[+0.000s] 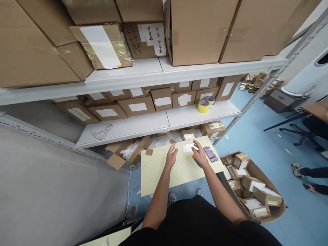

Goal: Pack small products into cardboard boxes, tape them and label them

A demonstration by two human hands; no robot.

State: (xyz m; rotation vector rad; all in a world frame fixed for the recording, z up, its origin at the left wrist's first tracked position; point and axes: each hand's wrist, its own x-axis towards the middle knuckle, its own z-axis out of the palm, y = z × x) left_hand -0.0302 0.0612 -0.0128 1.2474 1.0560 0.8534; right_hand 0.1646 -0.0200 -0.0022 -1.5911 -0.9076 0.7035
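Over the pale yellow board, my left hand is raised with its fingers apart and nothing in it. My right hand is also open, palm turned toward the left one. A small orange and dark item shows beside and partly under the right hand; its kind is hidden. White papers lie between the hands, toward the board's far edge. Just right of my right hand rests a phone with a lit, partly blurred screen. A small brown cardboard piece lies at the board's far left.
Metal shelving holding cardboard boxes rises ahead. Tape rolls and clear glasses are on the middle shelf. An open carton of small boxes stands right; another carton stands left. A person's legs show far right.
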